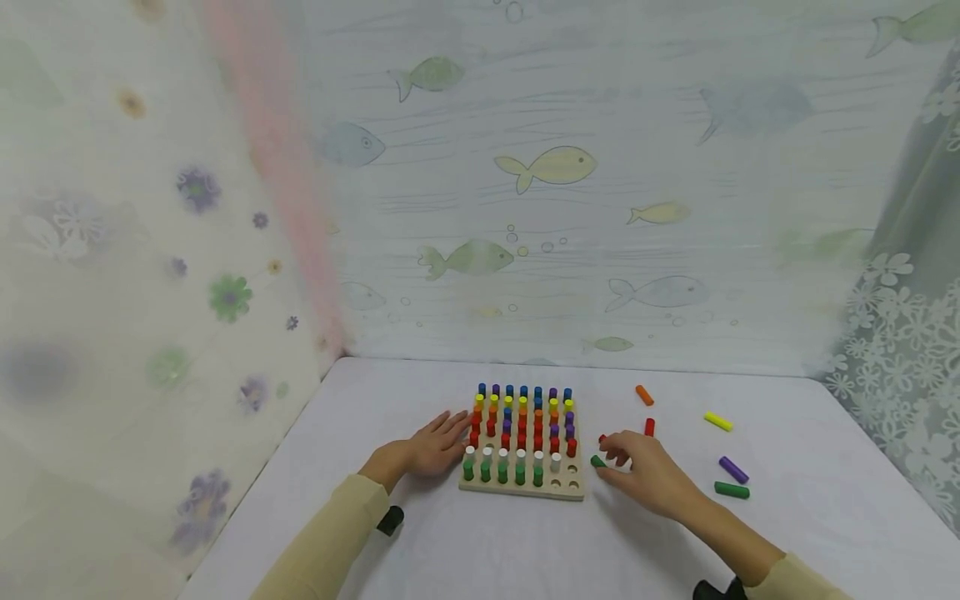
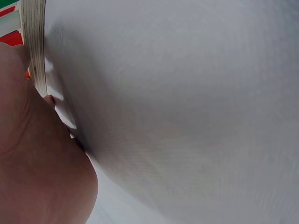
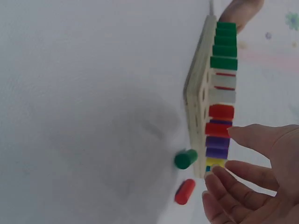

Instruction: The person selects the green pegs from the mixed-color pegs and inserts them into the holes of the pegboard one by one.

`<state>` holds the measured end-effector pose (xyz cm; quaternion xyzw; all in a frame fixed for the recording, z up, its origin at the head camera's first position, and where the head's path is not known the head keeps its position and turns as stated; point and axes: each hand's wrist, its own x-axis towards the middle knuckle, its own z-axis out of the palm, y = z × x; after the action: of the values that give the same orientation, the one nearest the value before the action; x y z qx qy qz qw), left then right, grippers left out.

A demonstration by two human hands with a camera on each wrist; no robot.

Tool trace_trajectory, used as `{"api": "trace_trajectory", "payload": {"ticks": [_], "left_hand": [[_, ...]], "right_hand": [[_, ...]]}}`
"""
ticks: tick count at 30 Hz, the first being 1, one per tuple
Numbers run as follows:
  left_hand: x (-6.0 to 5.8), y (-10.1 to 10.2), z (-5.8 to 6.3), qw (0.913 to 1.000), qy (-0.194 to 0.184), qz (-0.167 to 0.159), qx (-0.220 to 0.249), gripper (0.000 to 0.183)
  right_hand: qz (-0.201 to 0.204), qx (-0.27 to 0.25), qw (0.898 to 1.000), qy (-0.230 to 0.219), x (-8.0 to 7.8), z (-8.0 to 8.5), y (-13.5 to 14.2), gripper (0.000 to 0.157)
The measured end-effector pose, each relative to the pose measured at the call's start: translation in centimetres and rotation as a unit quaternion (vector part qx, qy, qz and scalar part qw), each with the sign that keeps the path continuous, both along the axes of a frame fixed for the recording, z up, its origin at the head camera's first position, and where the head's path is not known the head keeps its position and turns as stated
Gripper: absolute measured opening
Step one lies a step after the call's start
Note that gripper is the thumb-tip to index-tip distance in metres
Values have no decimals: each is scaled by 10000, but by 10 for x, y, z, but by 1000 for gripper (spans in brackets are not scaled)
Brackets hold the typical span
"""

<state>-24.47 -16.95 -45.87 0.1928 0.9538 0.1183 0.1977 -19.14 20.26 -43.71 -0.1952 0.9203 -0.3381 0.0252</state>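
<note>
A wooden pegboard [image 1: 525, 492] stands on the white table, filled with rows of coloured pegs: green at the front, then white, red, orange, yellow, blue and purple mixed behind. Round holes [image 1: 573, 484] show at its near right corner. My left hand [image 1: 438, 446] lies with fingers extended along the board's left edge, fingertips right at the wood. To the right of the board my right hand [image 1: 645, 475] hovers, thumb and fingers apart. Just past its fingertips lie a green peg [image 3: 186, 159] and a red peg [image 3: 185, 192]; nothing shows between the fingers.
Loose pegs lie on the right side of the table: orange [image 1: 644, 395], red [image 1: 649, 427], yellow [image 1: 718, 421], purple [image 1: 733, 469] and green [image 1: 732, 490]. A fish-patterned curtain [image 1: 555, 250] hangs behind the table's far edge.
</note>
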Motion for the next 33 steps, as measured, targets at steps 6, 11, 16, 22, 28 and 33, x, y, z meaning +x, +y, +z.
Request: {"api": "trace_trajectory", "payload": {"ticks": [6,11,16,22,28,33], "left_hand": [[-1,0,-1,10000,-21,-46,-18,62],[-1,0,-3,9999,15,-116,-51,62],[-1,-1,-4,9999,38,-81,-56,62],[-3,-2,-5,10000,34,-74,-49,62],[-3,-1,-5,10000,-8,31,-22,63],[-2,-1,-5,10000,12,57,-45,62]], "right_hand": [[-91,6,9996,-266,-6,-10,3,32],[-224,113,9994,-226,-9,-17,1,29],[-387,213,9986,-300,-13,-21,-4,25],[-616,343,9968,-384,-16,-25,-8,21],[-726,336,9960,-388,-18,-30,-10,18],[-805,319,9956,-349,-19,-33,-11,16]]}}
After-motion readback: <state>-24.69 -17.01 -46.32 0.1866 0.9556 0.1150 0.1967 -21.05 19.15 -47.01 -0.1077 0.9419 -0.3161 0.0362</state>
